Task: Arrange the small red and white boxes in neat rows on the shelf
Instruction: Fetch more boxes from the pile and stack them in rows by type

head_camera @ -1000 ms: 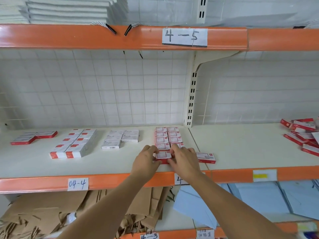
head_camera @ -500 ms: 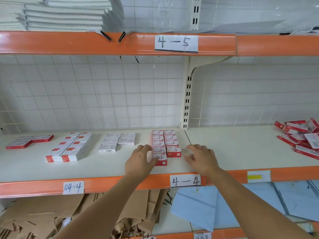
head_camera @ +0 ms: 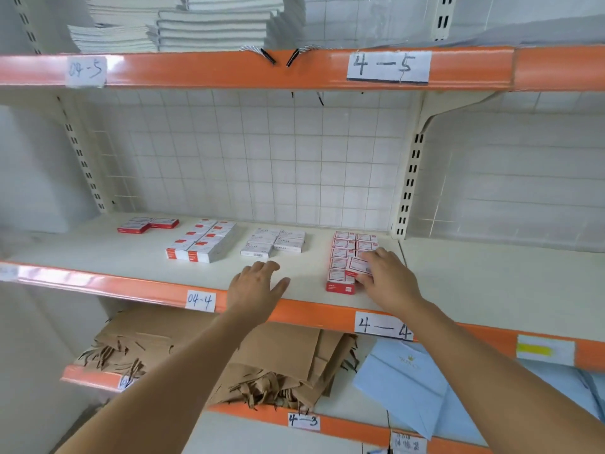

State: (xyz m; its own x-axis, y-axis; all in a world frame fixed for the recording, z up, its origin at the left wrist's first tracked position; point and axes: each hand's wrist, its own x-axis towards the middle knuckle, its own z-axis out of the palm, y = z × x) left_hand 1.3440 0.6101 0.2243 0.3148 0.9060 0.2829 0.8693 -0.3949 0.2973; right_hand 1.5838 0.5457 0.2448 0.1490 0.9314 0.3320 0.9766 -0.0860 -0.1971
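on the cream metal shelf with the orange front edge [head_camera: 474,283], far left, lie two flat red and white boxes [head_camera: 148,224], then a block of taller white boxes with red ends [head_camera: 202,242], then a small group of plain white boxes [head_camera: 274,244]. my left hand [head_camera: 255,285] hovers low over the bare shelf in front of those, fingers spread and loose, holding nothing. right of it stand two rows of small red and white boxes [head_camera: 347,253], running front to back. my right hand [head_camera: 386,280] pinches one tilted small red and white box [head_camera: 358,267] over the near end of the right row, fingers curled round it.
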